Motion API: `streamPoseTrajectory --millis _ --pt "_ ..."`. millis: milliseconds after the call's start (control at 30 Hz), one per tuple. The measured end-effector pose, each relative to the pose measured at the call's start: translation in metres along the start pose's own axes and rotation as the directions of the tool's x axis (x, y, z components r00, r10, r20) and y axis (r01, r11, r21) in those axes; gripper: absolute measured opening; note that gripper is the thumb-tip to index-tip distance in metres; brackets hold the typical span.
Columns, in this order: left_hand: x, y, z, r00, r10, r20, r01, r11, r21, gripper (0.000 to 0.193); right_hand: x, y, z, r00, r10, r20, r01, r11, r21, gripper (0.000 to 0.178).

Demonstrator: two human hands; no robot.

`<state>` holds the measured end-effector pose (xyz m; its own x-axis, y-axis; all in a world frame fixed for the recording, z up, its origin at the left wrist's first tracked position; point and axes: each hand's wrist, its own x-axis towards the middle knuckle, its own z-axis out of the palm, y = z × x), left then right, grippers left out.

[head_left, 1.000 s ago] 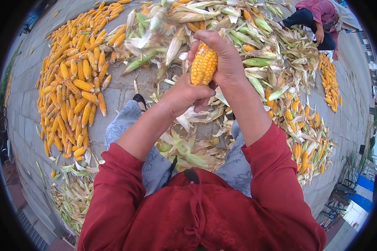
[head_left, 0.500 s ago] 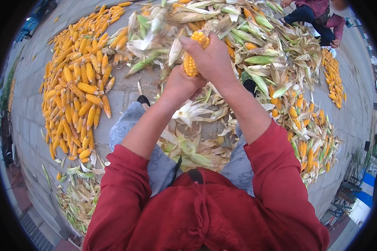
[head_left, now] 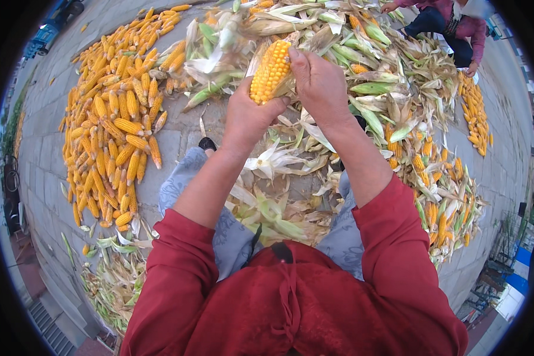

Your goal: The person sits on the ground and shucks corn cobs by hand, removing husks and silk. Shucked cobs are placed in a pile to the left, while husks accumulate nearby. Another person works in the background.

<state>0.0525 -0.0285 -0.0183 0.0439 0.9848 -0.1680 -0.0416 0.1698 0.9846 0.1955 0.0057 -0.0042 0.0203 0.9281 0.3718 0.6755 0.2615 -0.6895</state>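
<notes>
Yellow kernels cover the husked corn cob (head_left: pixel 271 71), which is held upright and slightly tilted above the paved ground (head_left: pixel 47 118), in front of the person's knees. The left hand (head_left: pixel 247 115) is closed around the cob's lower end, thumb on its right side. The right hand (head_left: pixel 318 83) is closed on the cob's upper right side, fingers curled over pale husk at the tip. Both forearms extend from red sleeves (head_left: pixel 178 279).

Behind and to the right of the cob lies a heap of unhusked ears and loose husks (head_left: pixel 362 71), green and straw-coloured. More stripped husks (head_left: pixel 273 210) lie between the person's legs. A broad pile of husked yellow cobs (head_left: pixel 113 127) covers the ground at the left, well apart from the hands. A second row of husked cobs (head_left: pixel 473 113) lies at the far right, beside another person (head_left: pixel 451 21) crouching at the upper right edge of the heap.
</notes>
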Motion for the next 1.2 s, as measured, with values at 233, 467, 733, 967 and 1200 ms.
streamPoseTrajectory --millis 233,467,733,967,1200 --pt "0.012 -0.008 -0.014 0.987 -0.021 0.160 0.096 0.872 -0.480 0.048 -0.007 -0.013 -0.009 0.948 -0.187 0.256 0.145 0.974 0.175 0.029" --pt "0.024 0.002 -0.023 0.993 -0.068 -0.096 0.014 0.878 -0.478 0.044 -0.050 -0.020 0.002 0.360 -0.315 0.878 0.268 0.937 0.226 0.030" --pt "0.017 0.015 -0.029 0.997 0.059 0.045 -0.044 0.958 -0.284 0.042 0.005 0.000 -0.030 0.818 0.158 0.554 -0.348 0.902 0.256 0.071" --pt "0.010 0.010 -0.020 0.949 0.109 0.296 -0.113 0.994 -0.004 0.061 0.004 0.000 -0.026 0.889 0.152 0.432 -0.426 0.619 0.660 0.058" --pt "0.011 -0.004 -0.001 0.854 0.516 -0.063 -0.512 0.856 0.068 0.025 -0.006 0.000 -0.007 0.882 0.180 0.435 -0.437 0.654 0.617 0.052"
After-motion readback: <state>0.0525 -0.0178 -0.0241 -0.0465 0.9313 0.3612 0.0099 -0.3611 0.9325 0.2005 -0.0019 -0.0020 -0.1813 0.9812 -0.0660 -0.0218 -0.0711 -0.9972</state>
